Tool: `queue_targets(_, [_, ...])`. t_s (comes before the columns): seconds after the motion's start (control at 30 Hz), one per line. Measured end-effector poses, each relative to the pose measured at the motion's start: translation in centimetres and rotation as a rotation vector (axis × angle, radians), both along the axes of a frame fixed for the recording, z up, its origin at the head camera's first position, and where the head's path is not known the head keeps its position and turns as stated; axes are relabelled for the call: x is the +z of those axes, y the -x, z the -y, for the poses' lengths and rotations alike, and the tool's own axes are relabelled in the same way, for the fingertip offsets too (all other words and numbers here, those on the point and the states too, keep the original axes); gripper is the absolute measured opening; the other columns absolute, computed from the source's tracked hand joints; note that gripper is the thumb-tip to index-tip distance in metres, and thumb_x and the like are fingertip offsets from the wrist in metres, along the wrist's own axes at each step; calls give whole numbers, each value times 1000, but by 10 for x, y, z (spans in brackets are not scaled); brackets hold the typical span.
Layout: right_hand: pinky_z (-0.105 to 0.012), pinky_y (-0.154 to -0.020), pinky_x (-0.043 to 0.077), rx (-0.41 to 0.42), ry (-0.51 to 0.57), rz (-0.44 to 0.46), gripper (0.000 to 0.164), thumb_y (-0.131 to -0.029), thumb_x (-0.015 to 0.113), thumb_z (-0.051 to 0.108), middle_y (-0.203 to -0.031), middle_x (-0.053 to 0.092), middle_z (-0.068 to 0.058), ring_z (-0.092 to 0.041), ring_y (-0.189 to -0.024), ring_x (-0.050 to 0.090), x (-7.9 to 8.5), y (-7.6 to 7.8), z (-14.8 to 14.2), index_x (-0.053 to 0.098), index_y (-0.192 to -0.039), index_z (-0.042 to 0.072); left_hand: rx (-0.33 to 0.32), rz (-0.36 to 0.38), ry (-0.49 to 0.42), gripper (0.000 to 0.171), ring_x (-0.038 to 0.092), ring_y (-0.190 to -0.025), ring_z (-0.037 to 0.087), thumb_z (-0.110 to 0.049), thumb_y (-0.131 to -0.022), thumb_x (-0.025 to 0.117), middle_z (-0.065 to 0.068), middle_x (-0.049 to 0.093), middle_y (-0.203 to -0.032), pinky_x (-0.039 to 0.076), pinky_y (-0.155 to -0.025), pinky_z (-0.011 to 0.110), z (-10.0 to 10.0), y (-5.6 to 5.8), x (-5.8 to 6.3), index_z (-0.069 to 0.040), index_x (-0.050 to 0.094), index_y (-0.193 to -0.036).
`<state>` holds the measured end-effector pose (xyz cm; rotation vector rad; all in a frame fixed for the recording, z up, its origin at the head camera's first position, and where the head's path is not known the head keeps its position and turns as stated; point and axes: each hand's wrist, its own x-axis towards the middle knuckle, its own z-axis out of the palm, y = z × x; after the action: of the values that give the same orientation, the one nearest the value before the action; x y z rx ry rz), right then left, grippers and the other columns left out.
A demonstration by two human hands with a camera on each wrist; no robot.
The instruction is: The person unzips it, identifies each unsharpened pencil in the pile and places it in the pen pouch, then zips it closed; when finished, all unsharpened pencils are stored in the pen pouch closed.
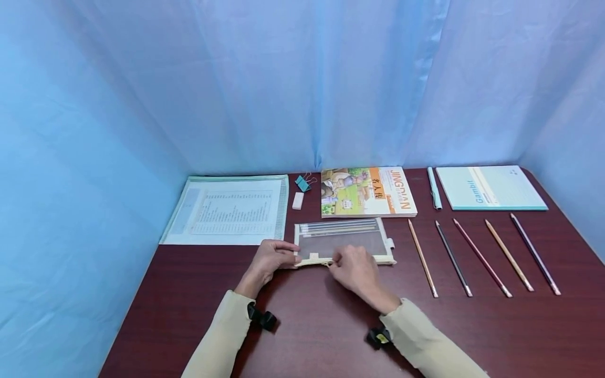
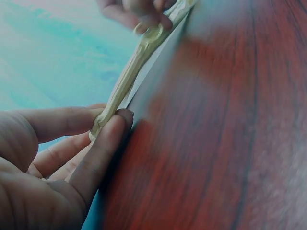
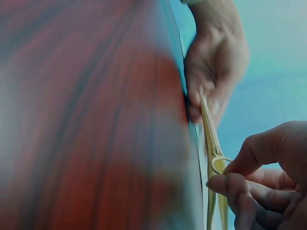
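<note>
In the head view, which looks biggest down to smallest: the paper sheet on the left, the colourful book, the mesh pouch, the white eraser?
1. Paper sheet
2. Colourful book
3. Mesh pouch, close to the book, so unsure
4. White eraser

Cream long sleeves (image 1: 222, 336), small black wrist cameras (image 1: 262, 317).

Cream-edged grey mesh pencil pouch (image 1: 341, 242) on a dark reddish-brown wood-grain counter (image 1: 312, 325); pale teal notebook (image 1: 489, 187) and pale blue curtain (image 1: 302, 79) beyond the hands.

Head view looks down over the table (image 1: 331, 336); both wrist views sit close at its edge.
</note>
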<state>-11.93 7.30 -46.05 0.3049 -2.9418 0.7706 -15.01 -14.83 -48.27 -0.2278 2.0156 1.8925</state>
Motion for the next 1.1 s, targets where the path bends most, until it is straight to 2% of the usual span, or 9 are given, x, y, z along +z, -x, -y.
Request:
queue_targets(0.2, [-36,-45,47,-62,-86,-20,2,-71,71,17,-63,66,0,-24,-59,63,8,0,-45,69,-72,16,5,5,30,34,70,-63,8,3,-80,76,5,75,-78,64,-65,26,3,0,0,8,71,-113])
queue_targets(0.3, [-36,-42,42,-100,-114,-31,4,-72,69,20,-62,65,-2,-26,-56,60,15,-1,-70,67,-69,17,5,7,29,34,70,-63,7,3,-79,76,4,74,-77,64,-64,25,3,0,-1,9,71,-112])
queue_targets(0.47, [-32,-39,35,-173,-119,-12,6,-73,66,19,-61,64,-3,-23,-52,54,24,-2,-113,66,-68,17,15,7,25,33,70,-61,8,4,-79,77,7,75,-78,64,-63,26,1,-1,-1,9,71,-111])
queue_targets(0.6, [-29,-39,34,-195,-102,10,7,-76,66,18,-61,65,-1,-18,-50,51,24,-5,-137,68,-69,15,-3,9,9,31,71,-62,10,7,-79,74,10,74,-82,66,-66,31,-4,-2,-1,9,72,-109])
queue_targets(0.83, [-30,-39,34,-184,-116,55,7,-78,67,20,-62,64,1,-17,-51,51,14,-12,-145,68,-72,17,-19,-17,0,29,71,-61,11,9,-79,71,16,75,-84,67,-67,34,-9,-4,-1,10,72,-108])
queue_targets(1.1, [-30,-41,34,-106,-183,12,7,-77,70,12,-59,57,3,-16,-51,47,13,-23,-137,64,-73,14,-31,-30,34,30,71,-67,9,6,-84,68,22,76,-92,67,-71,33,-9,-8,7,9,70,-113])
